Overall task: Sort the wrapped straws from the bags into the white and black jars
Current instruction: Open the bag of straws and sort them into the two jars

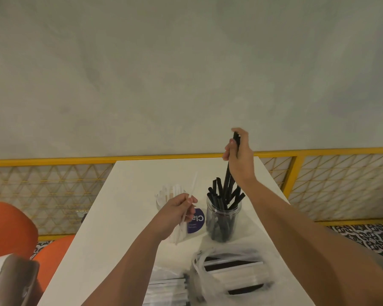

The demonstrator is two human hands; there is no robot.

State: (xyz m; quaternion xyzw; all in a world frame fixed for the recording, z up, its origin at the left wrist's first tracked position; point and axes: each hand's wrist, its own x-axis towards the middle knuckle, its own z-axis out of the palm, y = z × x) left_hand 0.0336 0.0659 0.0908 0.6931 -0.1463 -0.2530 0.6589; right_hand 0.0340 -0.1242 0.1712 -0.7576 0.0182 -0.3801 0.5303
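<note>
The right hand (pixel 238 159) is raised above the bench (pixel 111 217), its fingers closed round the upper ends of a few black straws (pixel 227 177) that hang down toward the clear jar (pixel 223 219) below. The lower tips of those straws sit at or just inside the jar's mouth, among the other black straws already standing there — some lean against the rim.

The left hand (pixel 177 209) is lower and nearer the camera, pinching a white wrapped straw (pixel 187 208) between thumb and fingers. That straw runs slantwise, its upper end pointing up past the white straws (pixel 171 192) standing in the second jar (pixel 164 202), which the hand partly hides. A round purple label (pixel 196 220) shows on that jar's side, between the hand and the clear jar.

The two jars stand side by side near the middle of the bench. Nearer the camera lie two thin plastic bags (pixel 228 272) with more wrapped straws, white and black, inside.

Beyond the bench runs a yellow railing (pixel 53 161) with a lattice panel, and a pale wall rises behind it. Orange seats (pixel 11 226) show at the lower left.
</note>
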